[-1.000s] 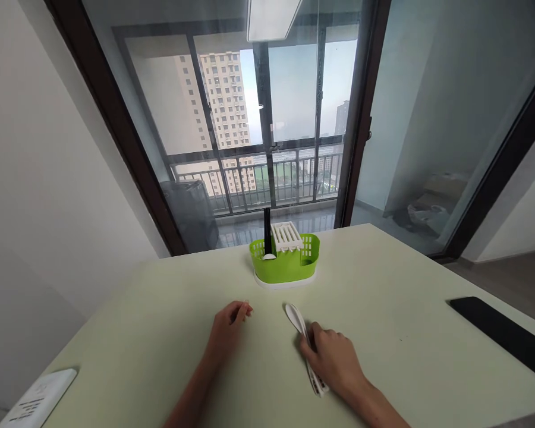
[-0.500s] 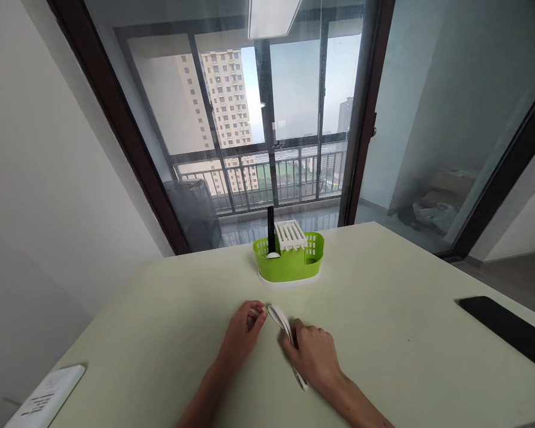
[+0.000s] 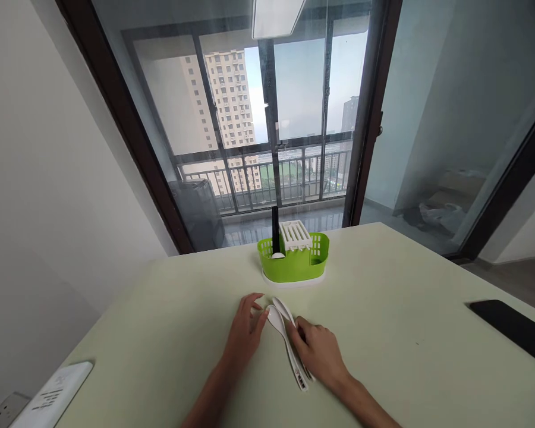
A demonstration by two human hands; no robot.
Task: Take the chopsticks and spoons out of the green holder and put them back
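Two white spoons lie side by side on the table, bowls pointing away from me and handles toward me. The front spoon rests flat, with dark marks near its handle end. Behind it, the other spoon is partly covered by my right hand, whose fingers are closed around its handle. My left hand is open, fingers curved and apart. Its thumb tip is at the edge of the front spoon's bowl; whether it touches is hard to see.
Beyond the hands stands a green cutlery holder with a white slotted top, black chopsticks and a white spoon bowl inside. A black flat object lies at right, a white box-like item at left.
The spoons, earlier close together and edge-on, are now spread apart with the front one lying flat. My left fingers have opened from a pinch. My right hand stays at the handles.
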